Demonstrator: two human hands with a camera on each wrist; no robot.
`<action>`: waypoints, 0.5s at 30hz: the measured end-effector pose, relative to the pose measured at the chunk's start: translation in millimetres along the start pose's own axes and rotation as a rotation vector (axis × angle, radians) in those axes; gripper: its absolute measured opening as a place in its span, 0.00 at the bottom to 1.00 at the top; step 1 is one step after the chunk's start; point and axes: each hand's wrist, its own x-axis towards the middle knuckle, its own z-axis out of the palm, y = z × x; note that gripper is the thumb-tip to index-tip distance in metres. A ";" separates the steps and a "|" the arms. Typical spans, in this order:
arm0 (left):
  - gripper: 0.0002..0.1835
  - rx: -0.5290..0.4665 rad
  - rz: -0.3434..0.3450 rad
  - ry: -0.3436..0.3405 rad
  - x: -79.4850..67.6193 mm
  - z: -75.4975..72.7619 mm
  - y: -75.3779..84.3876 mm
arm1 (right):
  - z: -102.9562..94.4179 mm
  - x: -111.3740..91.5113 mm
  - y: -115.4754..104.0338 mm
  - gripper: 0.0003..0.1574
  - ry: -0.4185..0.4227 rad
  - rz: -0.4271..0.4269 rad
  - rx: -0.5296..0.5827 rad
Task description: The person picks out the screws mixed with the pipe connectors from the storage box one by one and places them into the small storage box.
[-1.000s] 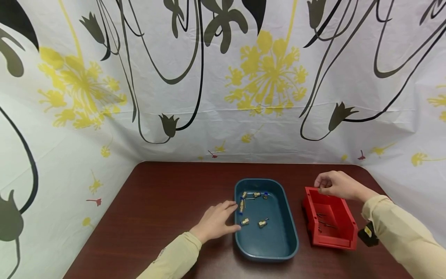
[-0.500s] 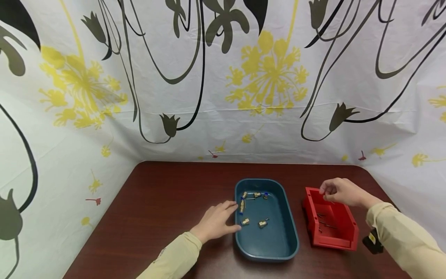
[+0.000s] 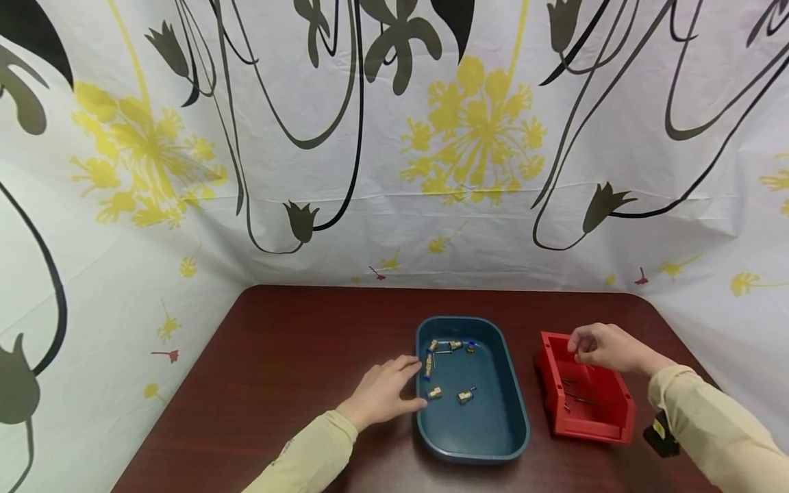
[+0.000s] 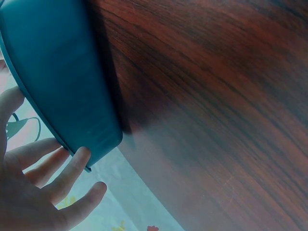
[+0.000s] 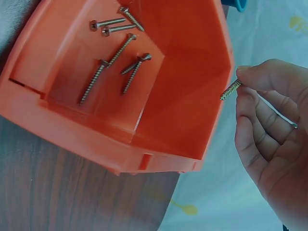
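Note:
My right hand [image 3: 605,348] is over the far right part of the red bin [image 3: 624,411]. Between thumb and forefinger it pinches a screw [image 5: 230,90], whose threaded end shows in the right wrist view. A thin metal piece [image 5: 277,111] lies across the same hand's fingers; its kind is unclear. Several loose screws [image 5: 115,28] lie on the bin's floor. At the left rim of the blue tray [image 3: 471,438], my left hand [image 3: 383,392] rests with fingers spread, its fingertips touching the rim. Small brass fittings [image 3: 465,396], some with blue ends, lie in the tray along with thin metal pieces.
Tray and bin stand apart on a dark red-brown wooden table [image 3: 296,356]. A patterned white cloth [image 3: 382,171] hangs behind the table and on its left. A black device [image 3: 661,435] is strapped at the right wrist.
My right hand has moved a little right and toward the near side over the red bin. The left hand, tray and bin stay in place.

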 end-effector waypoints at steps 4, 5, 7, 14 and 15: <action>0.35 -0.004 0.005 0.003 -0.3 0.1 -0.8 | 4.2 -0.3 1.3 0.09 -0.006 -0.014 -0.008; 0.35 -0.003 0.006 0.005 -0.4 0.3 -1.0 | 5.2 -0.5 1.6 0.09 -0.007 -0.020 -0.009; 0.35 -0.001 0.009 0.009 -0.4 0.7 -1.4 | 6.7 -0.6 1.9 0.09 -0.006 -0.019 -0.009; 0.35 -0.003 0.013 0.012 0.2 1.3 -2.0 | 6.0 0.3 2.6 0.08 -0.005 -0.009 -0.033; 0.35 -0.003 0.014 0.013 0.1 1.3 -2.0 | 5.5 0.4 2.3 0.08 -0.007 -0.008 -0.032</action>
